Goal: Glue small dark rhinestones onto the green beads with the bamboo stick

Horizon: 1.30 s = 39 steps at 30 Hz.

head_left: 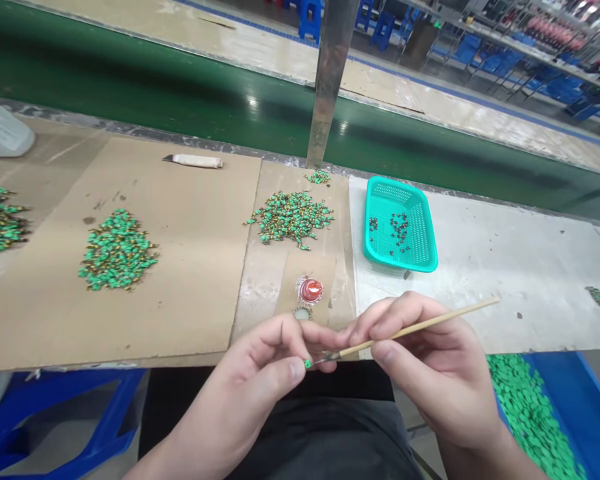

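Between thumb and forefinger, my left hand (pixel 270 370) pinches a tiny green piece (pixel 307 364). My right hand (pixel 420 353) is closed round the wooden handle of a thin paintbrush (pixel 430 323). The fine tip of the brush points left and reaches the green piece; whether it touches cannot be made out. Just beyond my hands a small round cap of red paint (pixel 311 289) sits on a cardboard scrap, with a pale bottle cap (pixel 303 313) partly hidden behind my left fingers. Farther back lies a pile of small green and gold pieces (pixel 293 217).
More green-gold piles (pixel 117 250) lie on cardboard to the left, near a wrapped-handle knife (pixel 195 161). A teal basket (pixel 430 240) holds small dark pieces. A metal post (pixel 327 87) rises behind. Lower right, a blue bin (pixel 575 393) holds green pieces; a blue stool (pixel 95 433) stands lower left.
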Available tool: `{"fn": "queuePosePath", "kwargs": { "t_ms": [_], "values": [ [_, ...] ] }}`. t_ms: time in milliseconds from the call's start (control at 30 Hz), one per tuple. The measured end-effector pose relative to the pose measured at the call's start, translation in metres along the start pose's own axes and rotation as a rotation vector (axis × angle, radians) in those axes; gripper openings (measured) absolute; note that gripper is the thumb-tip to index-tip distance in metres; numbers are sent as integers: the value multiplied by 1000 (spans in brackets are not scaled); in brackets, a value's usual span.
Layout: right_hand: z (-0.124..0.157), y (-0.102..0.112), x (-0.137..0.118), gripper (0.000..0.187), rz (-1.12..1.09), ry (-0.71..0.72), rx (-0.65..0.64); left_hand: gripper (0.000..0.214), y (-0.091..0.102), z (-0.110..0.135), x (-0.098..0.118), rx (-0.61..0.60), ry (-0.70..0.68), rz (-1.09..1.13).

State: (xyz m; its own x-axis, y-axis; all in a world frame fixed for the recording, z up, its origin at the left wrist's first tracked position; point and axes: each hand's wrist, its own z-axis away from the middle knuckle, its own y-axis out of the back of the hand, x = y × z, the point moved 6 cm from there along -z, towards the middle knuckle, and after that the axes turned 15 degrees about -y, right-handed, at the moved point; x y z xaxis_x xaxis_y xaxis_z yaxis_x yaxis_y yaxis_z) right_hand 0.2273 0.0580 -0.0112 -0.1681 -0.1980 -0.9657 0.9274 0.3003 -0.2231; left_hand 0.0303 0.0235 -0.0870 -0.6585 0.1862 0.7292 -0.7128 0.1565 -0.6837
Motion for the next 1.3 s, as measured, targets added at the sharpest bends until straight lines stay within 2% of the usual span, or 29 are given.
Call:
{"fn": "queuePosePath", "kwargs": {
  "t_ms": [433,667,900,1133,1300],
  "values": [
    [1,0,0,24,85,20,-3,16,-1,-1,-1,-4,8,-6],
    [2,-6,-10,29,140,43,-41,20,-1,-1,0,-8,9,-63],
    [2,-6,-16,26,328,34,-8,21,-2,0,3,-18,14,-118],
    [2,-8,-17,28,205,31,-2,20,-7,2,6,-37,17,-81],
    [3,-6,-16,27,215,35,23,20,-8,0,6,-38,17,-77]
  ]
}}
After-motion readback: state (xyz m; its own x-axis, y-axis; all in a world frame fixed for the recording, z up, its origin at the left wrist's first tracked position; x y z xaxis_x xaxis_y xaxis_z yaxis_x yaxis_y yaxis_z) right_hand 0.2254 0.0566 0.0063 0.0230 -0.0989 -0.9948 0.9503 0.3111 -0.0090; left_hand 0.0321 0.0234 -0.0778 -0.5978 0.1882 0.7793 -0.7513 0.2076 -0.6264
